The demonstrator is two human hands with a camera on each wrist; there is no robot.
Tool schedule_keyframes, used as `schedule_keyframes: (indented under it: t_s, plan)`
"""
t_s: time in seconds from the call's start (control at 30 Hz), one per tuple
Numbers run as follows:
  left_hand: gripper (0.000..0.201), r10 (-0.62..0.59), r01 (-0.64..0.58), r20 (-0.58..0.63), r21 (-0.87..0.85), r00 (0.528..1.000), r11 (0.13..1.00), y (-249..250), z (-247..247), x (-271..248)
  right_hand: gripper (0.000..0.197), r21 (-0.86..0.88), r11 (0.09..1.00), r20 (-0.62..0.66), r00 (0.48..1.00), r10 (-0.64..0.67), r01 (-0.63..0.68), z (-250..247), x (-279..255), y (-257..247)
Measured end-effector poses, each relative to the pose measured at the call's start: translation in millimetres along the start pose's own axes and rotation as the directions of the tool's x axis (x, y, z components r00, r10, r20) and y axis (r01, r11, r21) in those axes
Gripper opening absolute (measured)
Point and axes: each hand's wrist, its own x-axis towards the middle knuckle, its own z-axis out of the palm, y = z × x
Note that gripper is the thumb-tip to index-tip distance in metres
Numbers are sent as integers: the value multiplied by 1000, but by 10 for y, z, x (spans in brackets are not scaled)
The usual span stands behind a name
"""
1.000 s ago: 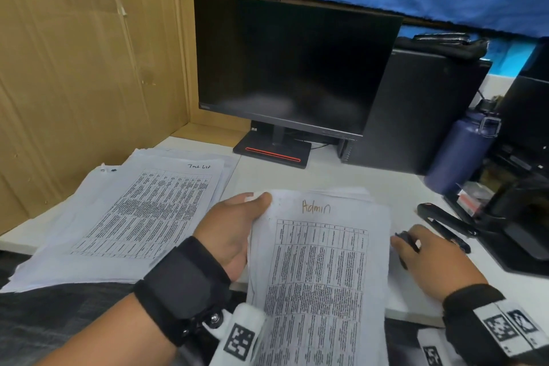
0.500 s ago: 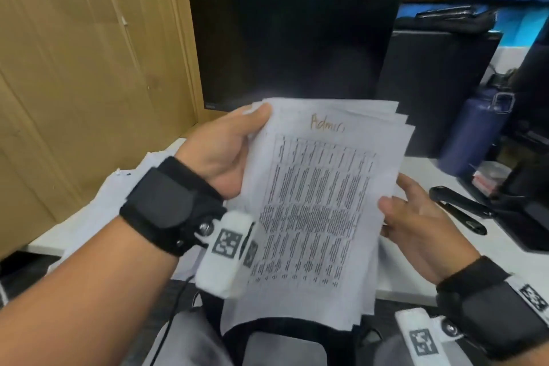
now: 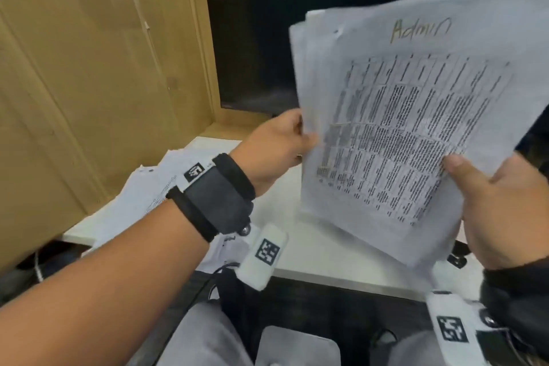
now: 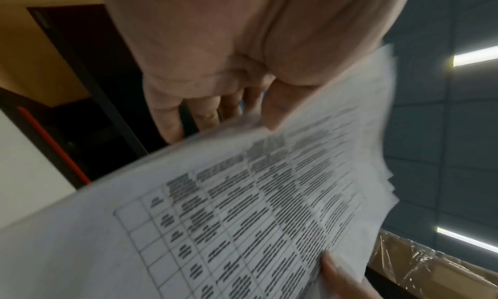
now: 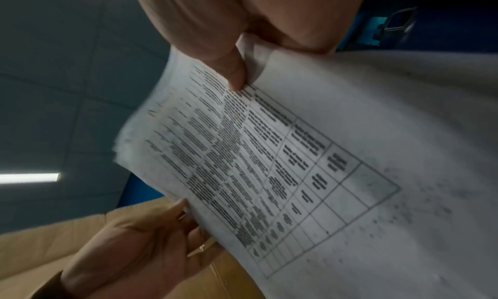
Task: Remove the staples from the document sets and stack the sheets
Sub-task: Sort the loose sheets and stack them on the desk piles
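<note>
A thick set of printed sheets (image 3: 410,116) with "Admin" handwritten at the top is held upright in the air above the white desk (image 3: 320,258). My left hand (image 3: 282,142) grips its left edge, thumb on the front page and fingers behind. My right hand (image 3: 487,202) holds the lower right corner, thumb pressed on the printed table. The left wrist view shows the same sheets (image 4: 242,207) under my left hand (image 4: 215,116), and the right wrist view shows them (image 5: 283,165) pinched by my right hand (image 5: 237,69). No staple can be made out.
A second pile of printed papers (image 3: 154,193) lies on the desk at the left, partly behind my left forearm. A dark monitor (image 3: 252,53) stands at the back. A wooden partition (image 3: 89,83) closes off the left side.
Both hands have raised the Admin set from the desk to chest height and tilted it upright. My right hand left the dark tool on the desk and took the sheets' lower right corner.
</note>
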Motion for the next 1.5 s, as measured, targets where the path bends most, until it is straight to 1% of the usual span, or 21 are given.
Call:
schedule_keyframes:
  t_s: [0.13, 0.27, 0.33, 0.5, 0.57, 0.63, 0.67, 0.73, 0.8, 0.83, 0.87, 0.93, 1.0, 1.07, 1.1, 1.17, 1.27, 1.3, 1.37, 1.43, 1.5]
  plan:
    - [27, 120, -131, -120, -90, 985, 987, -196, -5, -31, 35, 36, 999, 24, 999, -25, 24, 121, -150, -77]
    - [42, 39, -71, -173, -183, 984, 981, -455, 37, -112, 55, 71, 997, 127, 992, -11, 2, 287, -284, 34]
    - [49, 14, -44, -161, -184, 987, 982, -558, 62, -142, 55, 43, 999, 148, 989, -15, 9, 351, -338, 54]
    - [37, 91, -107, -137, -110, 986, 988, -437, 74, -152, 42, -36, 992, 120, 986, -114, 119, 400, -375, 60]
    - [37, 82, -79, -84, 27, 993, 996, -343, 19, -140, 34, -97, 986, 80, 988, -130, 137, 397, -389, 29]
    - [30, 8, -19, 36, 313, 999, 950, -324, -94, -156, 31, -158, 982, 37, 994, -98, 103, 342, -338, 26]
    - [24, -52, 8, 73, 503, 996, 864, -345, -155, -187, 32, -171, 982, 13, 997, -80, 81, 299, -292, 27]
    - [22, -177, 32, 72, 852, 982, 523, -461, -227, -292, 32, -176, 984, -37, 998, -40, 33, 190, -180, 29]
    - [30, -302, 18, 27, 989, 953, 145, -677, -197, -458, 35, -156, 988, -82, 997, 3, -15, 80, -81, 33]
    - [33, -348, 6, -4, 1000, 938, 5, -771, -151, -556, 35, -150, 988, -100, 995, 15, -30, 33, -46, 42]
    - [38, -376, -1, -32, 996, 926, -86, -864, -108, -639, 35, -150, 988, -115, 993, 22, -39, -4, -16, 53]
    - [49, -394, 23, -77, 990, 916, -140, -1029, -43, -779, 34, -145, 988, -135, 990, 31, -50, -54, 24, 77]
    - [58, -371, 61, -104, 990, 923, -127, -1172, -31, -871, 35, -134, 988, -148, 988, 51, -71, -75, 42, 90]
    - [54, -290, 90, -102, 995, 952, -52, -1278, -40, -948, 36, -128, 989, -150, 987, 56, -76, -77, 50, 93]
    - [44, -238, 67, -69, 998, 969, -18, -1301, -41, -988, 36, -125, 989, -152, 987, 54, -73, -75, 52, 86]
    - [27, -117, -29, 25, 999, 993, -31, -1336, -70, -1049, 35, -120, 991, -160, 986, 44, -64, -81, 54, 70]
    - [33, 34, -136, 137, 990, 990, -32, -1357, -113, -1085, 35, -97, 994, -161, 986, 39, -55, -96, 57, 51]
    - [30, 83, -178, 176, 984, 981, 21, -1349, -109, -1099, 35, -94, 994, -160, 986, 40, -56, -97, 56, 53]
    - [14, 143, -280, 253, 934, 957, 221, -1324, -29, -1142, 35, -101, 993, -162, 986, 37, -53, -94, 57, 65]
    - [8, 72, -295, 296, 837, 952, 462, -1283, 147, -1201, 36, -115, 992, -163, 986, 38, -57, -81, 54, 70]
    - [15, -33, -274, 354, 777, 935, 567, -1352, 345, -1240, 38, -124, 990, -170, 985, 40, -61, -63, 51, 71]
